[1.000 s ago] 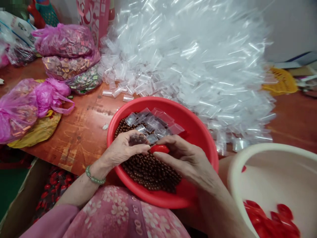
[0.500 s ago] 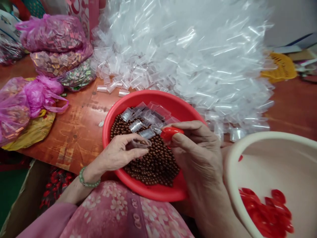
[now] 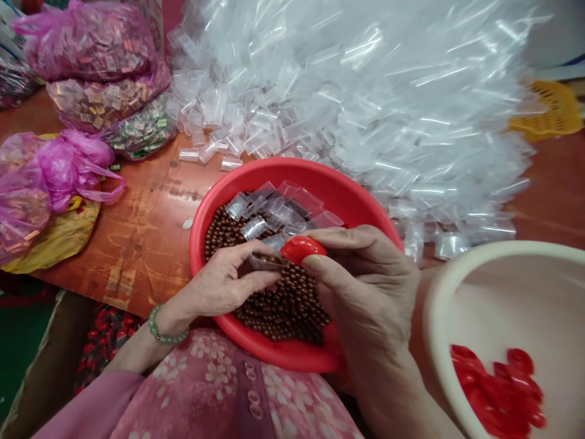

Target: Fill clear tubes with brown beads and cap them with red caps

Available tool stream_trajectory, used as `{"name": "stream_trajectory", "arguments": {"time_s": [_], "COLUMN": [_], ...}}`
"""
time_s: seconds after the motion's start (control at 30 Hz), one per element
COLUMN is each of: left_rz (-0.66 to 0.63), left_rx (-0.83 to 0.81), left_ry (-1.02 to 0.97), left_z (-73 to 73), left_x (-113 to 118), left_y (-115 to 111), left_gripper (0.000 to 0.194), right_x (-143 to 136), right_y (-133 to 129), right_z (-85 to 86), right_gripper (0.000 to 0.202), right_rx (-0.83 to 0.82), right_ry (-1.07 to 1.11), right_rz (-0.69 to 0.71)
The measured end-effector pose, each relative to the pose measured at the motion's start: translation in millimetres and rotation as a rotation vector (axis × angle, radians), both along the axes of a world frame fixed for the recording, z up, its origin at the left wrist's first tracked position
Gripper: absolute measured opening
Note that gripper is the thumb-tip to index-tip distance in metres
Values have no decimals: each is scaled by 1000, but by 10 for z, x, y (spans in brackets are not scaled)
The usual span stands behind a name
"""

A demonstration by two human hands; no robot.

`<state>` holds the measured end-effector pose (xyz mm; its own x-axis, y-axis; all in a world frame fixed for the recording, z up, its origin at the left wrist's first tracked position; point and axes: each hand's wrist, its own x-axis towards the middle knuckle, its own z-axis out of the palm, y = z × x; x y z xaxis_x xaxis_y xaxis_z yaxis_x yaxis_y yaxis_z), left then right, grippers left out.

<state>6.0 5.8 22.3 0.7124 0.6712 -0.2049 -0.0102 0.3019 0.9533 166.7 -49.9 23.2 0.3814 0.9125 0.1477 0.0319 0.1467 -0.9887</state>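
Over a red basin (image 3: 292,360) of small brown balls (image 3: 292,311), my left hand (image 3: 228,277) is closed round a clear plastic tube (image 3: 265,261), gripped between thumb and fingers. My right hand (image 3: 370,274) pinches a shiny red cap (image 3: 303,247) between thumb and forefinger. The cap is close to the tube's open end; whether they touch I cannot tell. Several clear tubes (image 3: 254,227) lie on the balls at the back of the basin.
A large heap of clear tubes (image 3: 365,110) covers the table (image 3: 150,207) behind the basin. Pink bags (image 3: 91,49) stand at the left. A cream basin (image 3: 439,305) with red caps (image 3: 503,390) is at the right; a box of red pieces (image 3: 105,335) sits lower left.
The red cap in my right hand has moved left, nearer to the tube in my left hand. The view has shifted slightly.
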Motion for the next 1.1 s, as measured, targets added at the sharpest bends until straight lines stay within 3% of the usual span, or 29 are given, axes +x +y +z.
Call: {"name": "stream_trajectory", "arguments": {"time_s": [0.4,0.7,0.9,1.1], "left_rz": [2,-26,-60,-53], "left_rx": [-54,65,63,242], "left_ry": [-53,-48,39,65], "left_z": [-51,-69,-20,-26], "left_x": [34,34,0,-16], "left_y": [-91,-178,-189,-121], "left_gripper": [23,33,27,35], "right_x": [-72,-103,-107,-117], "right_y": [-18,-69,-46,-11], "right_z": [21,63,26,-6], "right_gripper": [14,13,8,5], "right_rx": [30,-17,-61,-126], "right_ry": [-6,-147,-171,-107], "right_rz": [32,39,38,27]}}
